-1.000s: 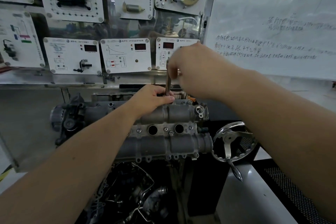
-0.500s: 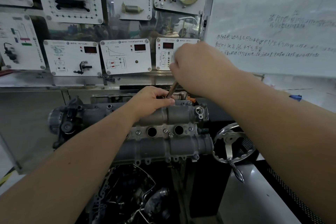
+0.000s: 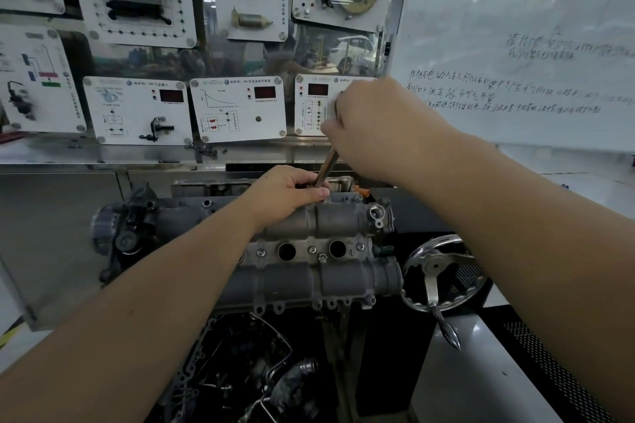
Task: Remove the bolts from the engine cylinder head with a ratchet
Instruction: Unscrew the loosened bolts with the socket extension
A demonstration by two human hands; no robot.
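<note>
At the far edge of the engine cylinder head [image 3: 309, 227], both hands meet around a ratchet [image 3: 326, 165]. Its thin metal handle slants up and to the right from the head's far side. The right hand [image 3: 374, 127] is curled round the upper end of the handle, fist closed on it, raised above the head and in front of the white instrument panels [image 3: 237, 108]. The left hand [image 3: 292, 192] sits lower, resting on the top of the grey casting, its fingers curled round the lower end of the ratchet where it meets the head; the tool's tip and whatever bolt it sits on are hidden behind those fingers. Nearer the camera, in the valley between the two rounded ridges of the casting, several small bolts [image 3: 311, 248] stand seated beside two round dark holes [image 3: 287, 252]. To the right of the head, near its end, a chromed handwheel [image 3: 443, 275] hangs with its grip pointing down. Farther right, a whiteboard [image 3: 515, 45] carries handwritten lines.
</note>
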